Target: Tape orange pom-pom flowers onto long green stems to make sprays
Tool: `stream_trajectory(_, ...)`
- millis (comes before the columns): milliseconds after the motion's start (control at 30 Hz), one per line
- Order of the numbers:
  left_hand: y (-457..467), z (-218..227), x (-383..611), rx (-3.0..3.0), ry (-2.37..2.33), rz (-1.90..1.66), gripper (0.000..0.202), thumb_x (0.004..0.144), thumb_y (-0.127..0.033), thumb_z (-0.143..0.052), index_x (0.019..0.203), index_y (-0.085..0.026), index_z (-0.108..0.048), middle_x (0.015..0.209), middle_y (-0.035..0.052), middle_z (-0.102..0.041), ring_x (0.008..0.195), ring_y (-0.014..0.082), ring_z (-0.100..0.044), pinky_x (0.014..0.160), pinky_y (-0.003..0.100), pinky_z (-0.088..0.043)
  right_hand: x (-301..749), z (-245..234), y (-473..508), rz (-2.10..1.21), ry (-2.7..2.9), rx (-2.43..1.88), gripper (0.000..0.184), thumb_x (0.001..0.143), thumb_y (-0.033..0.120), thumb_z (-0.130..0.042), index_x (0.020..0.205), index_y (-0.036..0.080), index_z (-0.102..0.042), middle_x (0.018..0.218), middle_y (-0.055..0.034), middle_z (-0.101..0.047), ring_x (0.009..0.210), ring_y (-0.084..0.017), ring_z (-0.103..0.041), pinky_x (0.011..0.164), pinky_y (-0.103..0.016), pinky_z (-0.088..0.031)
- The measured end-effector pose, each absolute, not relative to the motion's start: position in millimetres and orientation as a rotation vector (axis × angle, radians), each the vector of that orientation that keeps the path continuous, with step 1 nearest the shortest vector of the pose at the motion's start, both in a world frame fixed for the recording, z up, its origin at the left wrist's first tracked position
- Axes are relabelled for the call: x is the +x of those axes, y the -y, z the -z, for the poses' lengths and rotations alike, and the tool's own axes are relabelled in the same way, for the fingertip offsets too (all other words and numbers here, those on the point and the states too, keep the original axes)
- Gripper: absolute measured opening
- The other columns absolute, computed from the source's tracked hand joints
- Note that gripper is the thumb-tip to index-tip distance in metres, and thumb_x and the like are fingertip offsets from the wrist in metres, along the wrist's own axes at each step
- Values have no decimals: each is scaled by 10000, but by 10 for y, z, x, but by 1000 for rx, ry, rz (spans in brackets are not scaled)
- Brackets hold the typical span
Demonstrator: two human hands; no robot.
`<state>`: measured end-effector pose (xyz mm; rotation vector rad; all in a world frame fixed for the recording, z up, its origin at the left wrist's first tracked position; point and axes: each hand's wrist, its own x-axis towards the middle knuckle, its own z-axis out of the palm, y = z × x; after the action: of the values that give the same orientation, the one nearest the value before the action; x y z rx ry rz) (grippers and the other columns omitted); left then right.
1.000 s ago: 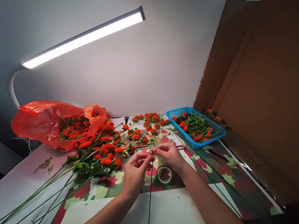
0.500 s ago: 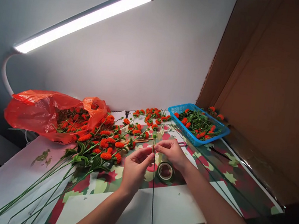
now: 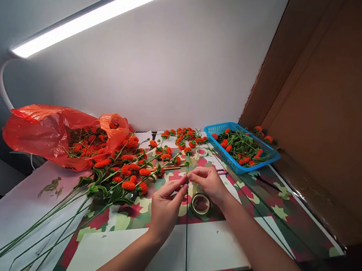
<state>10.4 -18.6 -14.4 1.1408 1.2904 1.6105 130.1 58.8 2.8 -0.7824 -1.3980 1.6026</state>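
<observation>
My left hand (image 3: 165, 208) and my right hand (image 3: 209, 184) meet over the middle of the table, fingertips close together. Between them runs a thin dark green flower stem (image 3: 186, 239), nearly upright in the picture, its lower end reaching past the table's front edge. Both hands pinch this stem near its top, where a small green part shows above the fingers. Whether a strip of tape lies in my right fingertips is too small to tell. Just below my right hand lies a roll of green tape (image 3: 207, 209). Left of my hands are several orange fuzzy flowers (image 3: 128, 186) on long green stems.
An orange plastic bag (image 3: 39, 131) of flowers lies at the left. At the back right stands a blue basket (image 3: 240, 169) holding more flowers. A white tape ring (image 3: 201, 152) sits behind my hands. A lit lamp (image 3: 100, 13) hangs above; a cardboard wall (image 3: 336, 109) closes the right side.
The view has tilted slightly, so the lamp sits higher. My left fingers have drawn closer together on the stem and nearer my right fingertips; the right hand has barely moved.
</observation>
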Motion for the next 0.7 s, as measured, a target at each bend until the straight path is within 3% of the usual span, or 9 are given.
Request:
stream_trajectory(267,241,170,158,1351,-1311,-1661,267,754,-260,-651,1014,-234,-703,892,37,-625,718,123,-587,562,205,-507,1285,-8,-568,-1581,1378,-801,221,608,373,-754,650,158,-725,658,-31,-684,650,-145,-599,666,-287,-470)
stream_trajectory(400,250,171,163,1351,-1323,-1675,255,758,-246,-644,1003,-217,-706,810,29,-630,672,121,-587,583,222,-507,1273,-10,-548,-1541,1417,-766,213,626,372,-741,650,160,-729,658,-33,-679,671,-151,-601,673,-287,-467)
stream_trajectory(567,241,140,174,978,-1311,-1654,286,675,-270,-721,944,-174,-720,824,56,-698,694,141,-629,657,250,-519,1254,14,-535,-1520,1422,-758,216,636,365,-738,667,152,-726,657,-27,-665,651,-139,-577,653,-280,-454)
stream_trajectory(700,214,127,165,663,-1200,-1528,292,577,-287,-787,814,-128,-723,714,58,-698,621,131,-628,616,240,-511,1250,19,-536,-1553,1375,-776,222,618,368,-750,645,150,-717,657,-24,-661,655,-131,-573,670,-274,-449)
